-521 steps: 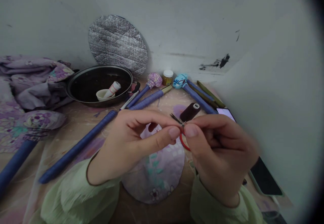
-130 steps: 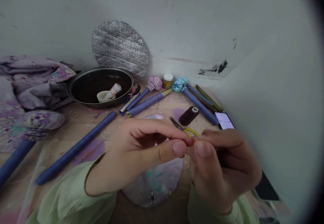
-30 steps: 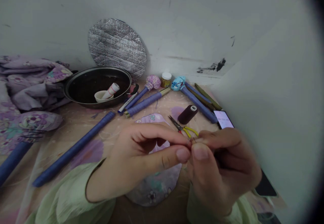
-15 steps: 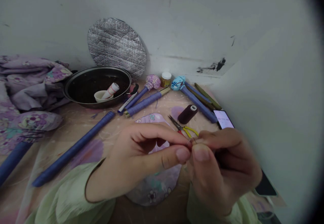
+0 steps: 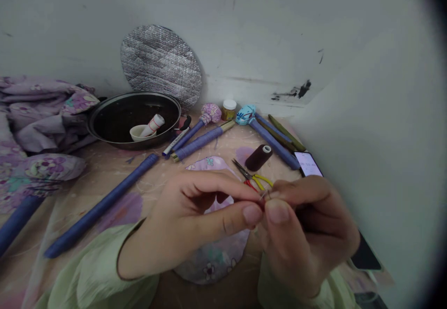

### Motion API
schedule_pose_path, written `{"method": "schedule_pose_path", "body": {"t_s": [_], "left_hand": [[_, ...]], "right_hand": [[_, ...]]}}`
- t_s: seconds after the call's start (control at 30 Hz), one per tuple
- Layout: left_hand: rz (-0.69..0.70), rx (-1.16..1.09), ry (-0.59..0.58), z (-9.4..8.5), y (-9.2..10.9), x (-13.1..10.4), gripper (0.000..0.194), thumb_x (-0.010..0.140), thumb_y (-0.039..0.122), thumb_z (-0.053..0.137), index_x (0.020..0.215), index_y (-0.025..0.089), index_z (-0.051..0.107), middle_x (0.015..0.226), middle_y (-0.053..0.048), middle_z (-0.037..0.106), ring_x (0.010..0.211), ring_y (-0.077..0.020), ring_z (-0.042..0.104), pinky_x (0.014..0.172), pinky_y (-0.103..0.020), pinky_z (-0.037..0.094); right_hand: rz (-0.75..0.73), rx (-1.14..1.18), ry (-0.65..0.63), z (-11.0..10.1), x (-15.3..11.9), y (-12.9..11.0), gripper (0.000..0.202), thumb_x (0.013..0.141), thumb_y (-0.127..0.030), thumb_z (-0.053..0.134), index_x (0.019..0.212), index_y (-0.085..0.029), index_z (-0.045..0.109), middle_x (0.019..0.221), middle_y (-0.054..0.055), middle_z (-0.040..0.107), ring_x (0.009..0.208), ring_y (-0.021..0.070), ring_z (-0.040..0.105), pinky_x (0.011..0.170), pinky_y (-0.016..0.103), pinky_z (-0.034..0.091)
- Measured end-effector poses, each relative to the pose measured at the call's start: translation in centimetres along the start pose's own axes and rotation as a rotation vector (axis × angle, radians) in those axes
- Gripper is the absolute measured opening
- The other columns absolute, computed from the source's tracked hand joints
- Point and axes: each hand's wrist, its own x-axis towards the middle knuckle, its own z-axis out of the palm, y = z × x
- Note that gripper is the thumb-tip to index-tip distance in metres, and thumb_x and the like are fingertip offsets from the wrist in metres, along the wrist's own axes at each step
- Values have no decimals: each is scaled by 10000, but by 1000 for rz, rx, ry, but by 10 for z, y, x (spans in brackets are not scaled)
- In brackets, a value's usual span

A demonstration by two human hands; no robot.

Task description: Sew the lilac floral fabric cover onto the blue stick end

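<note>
My left hand [image 5: 195, 220] pinches something tiny between thumb and forefinger, too small to name. Its fingertips meet those of my right hand [image 5: 307, 230], which is also closed in a pinch. A thin dark strand shows between the fingertips; whether it is thread or a needle cannot be made out. Beneath my hands lies a piece of purple flowered cloth [image 5: 209, 260], partly covered by them. Just beyond the fingertips are red-and-yellow-handled pliers [image 5: 247, 173] and a dark spool of thread [image 5: 258, 157].
At the left lie bunched flowered cloth [image 5: 45, 113] and a long blue-wrapped stick [image 5: 101, 206]. A black pan [image 5: 101, 130] holds a white bowl [image 5: 135, 134]. Farther back are wrapped sticks [image 5: 199, 144], a small jar [image 5: 229, 110] and a silver round pad [image 5: 160, 62]. A phone [image 5: 309, 164] lies right.
My right hand has shifted very slightly, and the thin strand between the fingertips shows a little more. My left hand looks nearly unchanged.
</note>
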Motion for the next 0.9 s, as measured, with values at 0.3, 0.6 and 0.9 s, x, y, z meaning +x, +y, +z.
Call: {"method": "schedule_pose_path", "body": {"t_s": [0.3,0.6,0.9], "left_hand": [[2,-20,-29,0,0,-1,175,734,72,803,830,218,809,760,-8,779,704,-105,703,681,-152,584],[3,-15,-14,-1,1,0,182,732,54,791,819,213,809,752,-10,773,700,-101,690,666,-149,575],[-33,-50,-38,2,2,1,80,780,111,770,725,170,777,644,-5,714,622,-86,634,607,-150,542]], "right_hand": [[59,28,-18,0,0,-3,143,730,-124,641,637,-206,569,448,-87,490,345,49,368,337,213,289],[159,-7,-48,-6,-12,2,148,845,-237,655,720,-235,574,490,-97,551,308,39,320,322,218,294],[91,63,-62,-3,-4,-2,150,780,-138,626,664,-214,566,453,-92,461,317,42,325,320,209,300]]}}
